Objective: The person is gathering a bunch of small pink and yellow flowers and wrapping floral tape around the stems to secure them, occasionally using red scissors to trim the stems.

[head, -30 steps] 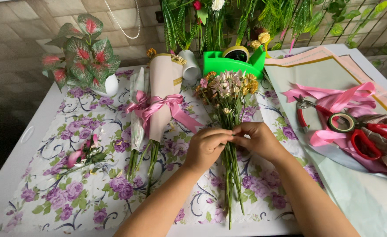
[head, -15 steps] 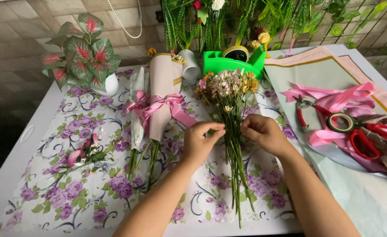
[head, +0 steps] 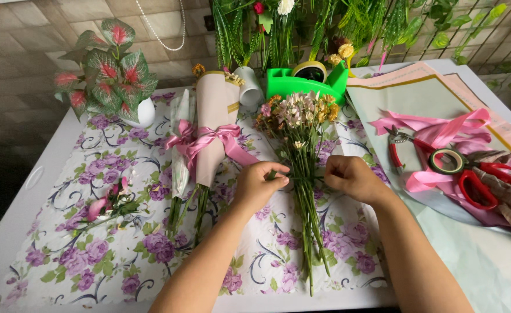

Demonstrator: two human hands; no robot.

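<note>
I note the left hand [head: 259, 186] pinching 1 flower bunch [head: 303, 150] at its stems; the right hand [head: 351, 177], curled, touches them. 1 wrapped bouquet [head: 212, 130] lies left of the hands.

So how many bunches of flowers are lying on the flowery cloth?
2. One wrapped bouquet tied with a pink ribbon lies left of the hands. One loose bunch lies between the left hand and right hand. Others may be hidden.

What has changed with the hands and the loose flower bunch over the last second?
The two hands have drawn apart: the left hand shifted left and the right hand shifted right, both still at the stems of the flower bunch. The bunch slid slightly toward the person. The wrapped bouquet, scissors and tape dispenser stayed put.
</note>
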